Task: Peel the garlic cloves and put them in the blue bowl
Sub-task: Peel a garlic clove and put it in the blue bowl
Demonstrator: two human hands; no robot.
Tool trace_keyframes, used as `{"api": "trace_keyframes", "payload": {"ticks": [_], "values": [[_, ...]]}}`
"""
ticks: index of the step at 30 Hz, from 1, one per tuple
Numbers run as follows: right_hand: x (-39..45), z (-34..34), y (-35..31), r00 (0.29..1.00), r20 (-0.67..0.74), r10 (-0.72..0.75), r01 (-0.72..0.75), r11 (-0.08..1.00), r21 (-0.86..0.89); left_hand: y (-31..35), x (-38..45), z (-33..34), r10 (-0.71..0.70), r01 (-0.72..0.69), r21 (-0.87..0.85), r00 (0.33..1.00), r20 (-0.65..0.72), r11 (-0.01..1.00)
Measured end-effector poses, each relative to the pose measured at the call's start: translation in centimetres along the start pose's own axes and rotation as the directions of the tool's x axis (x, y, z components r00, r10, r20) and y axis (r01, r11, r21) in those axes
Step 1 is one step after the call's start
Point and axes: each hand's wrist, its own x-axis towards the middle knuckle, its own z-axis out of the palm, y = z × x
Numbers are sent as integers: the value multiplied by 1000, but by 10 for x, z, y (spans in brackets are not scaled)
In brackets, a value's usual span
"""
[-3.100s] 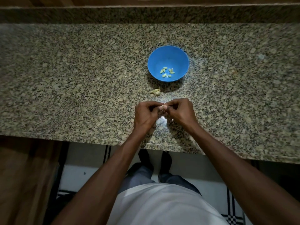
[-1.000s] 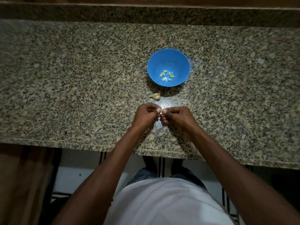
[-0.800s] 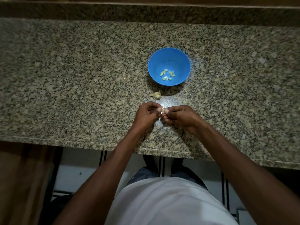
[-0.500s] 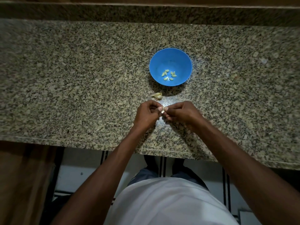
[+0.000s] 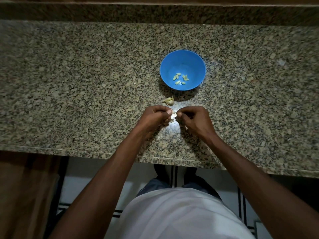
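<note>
While both hands are held together above the near part of the granite desk [image 5: 69,94], a garlic clove [image 5: 173,115] is pinched between them, the left hand [image 5: 153,118] and the right hand [image 5: 195,119] each clenched on it in a fingertip grip. Just beyond, a clump of garlic [image 5: 168,101] is left on the desk. Farther back, the blue bowl [image 5: 196,66] is seen holding several peeled cloves [image 5: 181,78].

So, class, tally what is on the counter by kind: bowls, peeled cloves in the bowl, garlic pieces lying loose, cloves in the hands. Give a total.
Blue bowl: 1
Peeled cloves in it: about 7
Loose garlic piece: 1
Clove pinched between left hand and right hand: 1
Total: about 10
</note>
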Motion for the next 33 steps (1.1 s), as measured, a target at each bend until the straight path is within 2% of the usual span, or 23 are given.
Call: {"api": "trace_keyframes", "payload": {"ticks": [3,5,7,11,14,21,25,28,33], "values": [[2,-2,6,990,80,118,-122,991,46,-6,1,0,49,-48,11,999,-20,999],[2,-3,4,985,93,148,-152,988,38,-10,0,0,50,-50,-15,998,-32,999],[0,-5,-1,991,62,121,-120,993,-12,-12,0,1,45,-46,-33,998,-47,998],[-7,-5,-15,997,-65,-34,23,987,-158,-12,-4,2,31,-36,-69,997,-74,997],[-9,-4,-17,992,-119,-50,18,967,-255,-10,-8,2,21,-27,-75,996,-89,997],[-10,1,-13,998,38,-56,54,998,29,-12,-10,1,-15,11,-84,999,-47,996],[-8,1,-16,991,42,-129,131,990,-57,-11,-12,0,-15,14,-76,1000,-12,997],[-5,2,-19,983,93,-157,166,981,-99,-11,-14,-1,24,-25,-10,998,-53,1000],[3,-2,-21,984,164,76,-98,987,129,-11,-17,-3,171,-168,53,984,-51,984]]}}
